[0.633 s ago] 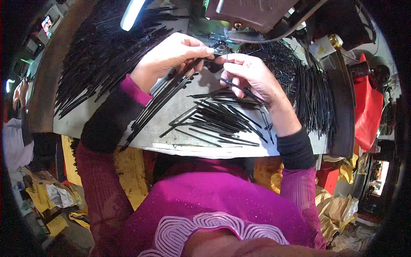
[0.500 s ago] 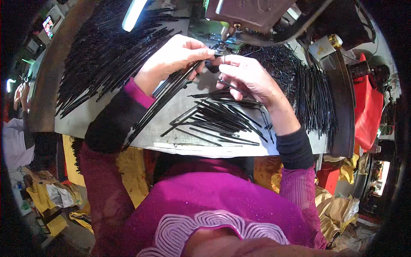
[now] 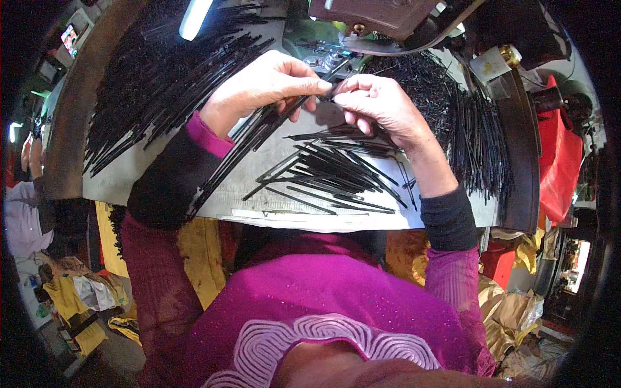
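A bundle of thin black strips lies in my left hand, with thumb and fingers closed on it near the upper ends. The bundle slants down along my left sleeve past the table edge. One strip's end pokes up beyond my left fingertips, toward the sewing machine's metal plate. Close beside them, my right hand is closed in a pinch at the strips' ends; what sits between its fingertips is too small to make out. Below both hands, a loose pile of black strips is spread on the white tabletop.
The brown sewing machine head hangs over the far side, with a lit lamp tube to its left. Large heaps of black strips cover the left and right of the table. A red bag hangs beyond the right edge.
My right hand has drawn in against the left fingertips, and the strip hanging below it no longer shows there. A strip's end now sticks up past my left hand. The view has shifted slightly.
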`<action>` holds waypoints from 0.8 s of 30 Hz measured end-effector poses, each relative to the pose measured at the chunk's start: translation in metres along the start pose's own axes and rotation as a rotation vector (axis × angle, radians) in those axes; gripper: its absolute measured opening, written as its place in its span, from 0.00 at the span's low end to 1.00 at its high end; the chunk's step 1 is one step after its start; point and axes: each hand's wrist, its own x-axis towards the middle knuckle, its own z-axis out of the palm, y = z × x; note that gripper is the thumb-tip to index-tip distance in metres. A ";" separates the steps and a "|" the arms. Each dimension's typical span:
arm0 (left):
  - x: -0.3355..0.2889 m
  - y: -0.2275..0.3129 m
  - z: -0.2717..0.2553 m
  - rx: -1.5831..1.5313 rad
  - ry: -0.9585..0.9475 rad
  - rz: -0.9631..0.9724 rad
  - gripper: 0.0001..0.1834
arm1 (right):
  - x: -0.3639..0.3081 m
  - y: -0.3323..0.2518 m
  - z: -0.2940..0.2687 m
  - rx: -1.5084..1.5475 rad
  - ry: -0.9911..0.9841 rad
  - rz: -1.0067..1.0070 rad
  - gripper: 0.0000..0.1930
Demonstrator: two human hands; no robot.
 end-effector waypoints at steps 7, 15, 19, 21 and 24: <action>0.004 -0.009 0.002 0.024 -0.042 -0.046 0.14 | 0.004 0.006 -0.010 0.332 -0.064 -0.018 0.14; 0.003 0.002 -0.005 0.036 -0.015 -0.049 0.15 | 0.007 0.010 -0.025 0.499 0.001 -0.077 0.16; 0.004 0.001 -0.015 0.055 0.199 0.045 0.17 | 0.010 0.010 -0.030 0.513 0.205 -0.162 0.13; 0.008 -0.002 -0.019 0.041 0.219 0.069 0.16 | 0.012 0.009 -0.027 0.525 0.223 -0.175 0.12; 0.017 -0.010 -0.021 -0.079 0.208 0.077 0.15 | 0.013 0.009 -0.026 0.534 0.260 -0.180 0.10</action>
